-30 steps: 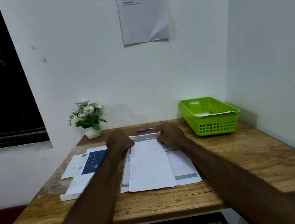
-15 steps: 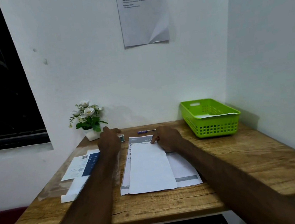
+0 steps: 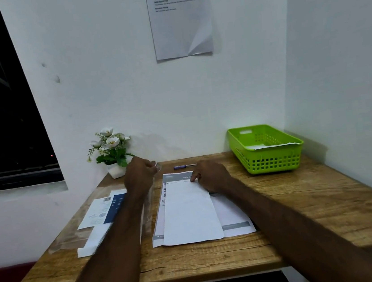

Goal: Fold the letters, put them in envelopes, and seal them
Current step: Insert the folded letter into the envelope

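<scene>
A long white folded letter lies lengthwise in the middle of the wooden table, on top of a printed sheet with grey bands. My right hand presses its fingertips on the letter's far edge. My left hand is at the far left of the letter, near the wall, with its fingers curled round a small clear roll. Printed envelopes and papers and a white stack lie under my left forearm, partly hidden by it.
A pen lies by the wall behind the letter. A green plastic basket with paper inside stands at the back right corner. A small pot of white flowers sits at the back left. A clear plastic sleeve lies at the left edge.
My left hand left the letter's far edge, moved left and back, and took hold of the small clear roll. My right hand stayed on the letter's far edge.
</scene>
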